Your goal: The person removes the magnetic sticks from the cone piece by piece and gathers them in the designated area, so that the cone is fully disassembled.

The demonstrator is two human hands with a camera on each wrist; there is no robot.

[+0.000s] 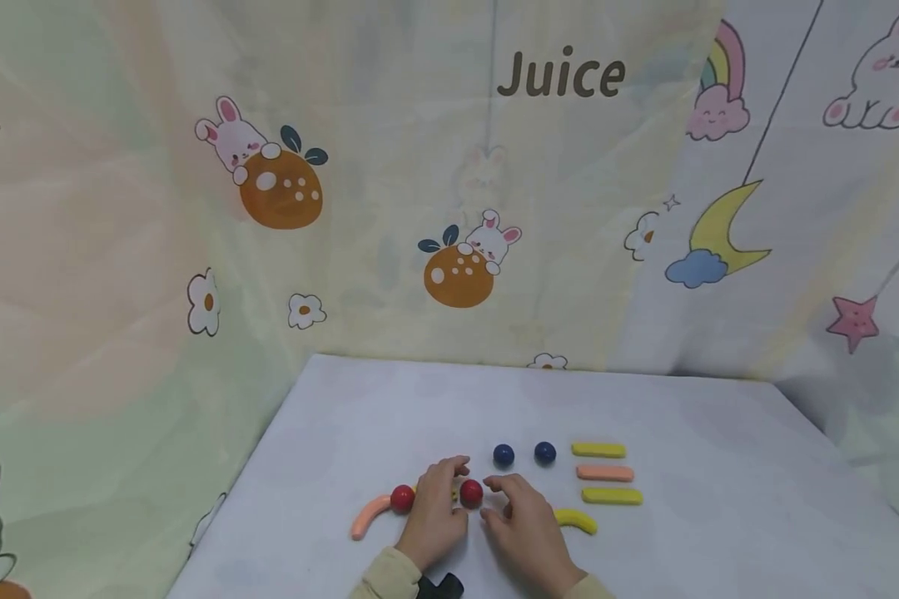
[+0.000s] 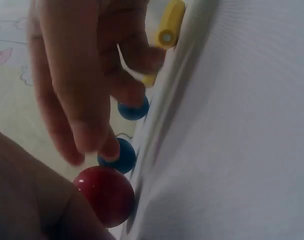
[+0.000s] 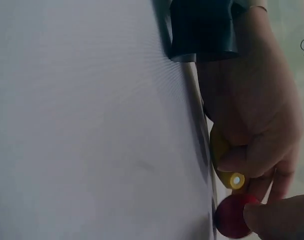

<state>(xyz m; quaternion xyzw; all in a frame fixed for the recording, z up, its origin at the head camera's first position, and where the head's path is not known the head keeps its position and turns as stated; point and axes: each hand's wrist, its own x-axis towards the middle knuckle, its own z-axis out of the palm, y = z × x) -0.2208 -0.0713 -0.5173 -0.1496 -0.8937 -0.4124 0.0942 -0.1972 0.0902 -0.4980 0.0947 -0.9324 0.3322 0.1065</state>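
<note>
My left hand (image 1: 436,512) arches over a curved yellow rod (image 3: 221,145) on the white table, its thumb against the near side and fingers on the far side. A pale round tip shows on the rod's end. A red ball (image 1: 471,493) sits at that end, between my two hands. My right hand (image 1: 526,528) is spread beside the ball, fingers loosely bent, with a fingertip right at the ball in the right wrist view. A second red ball (image 1: 402,498) lies left of my left hand, joined with a curved orange rod (image 1: 370,517).
Two blue balls (image 1: 504,455) lie farther back. Straight yellow rods (image 1: 612,497) and an orange rod (image 1: 605,473) lie in a column on the right. Another curved yellow rod (image 1: 575,521) lies beside my right hand. A patterned cloth (image 1: 374,166) hangs behind the table (image 1: 682,433).
</note>
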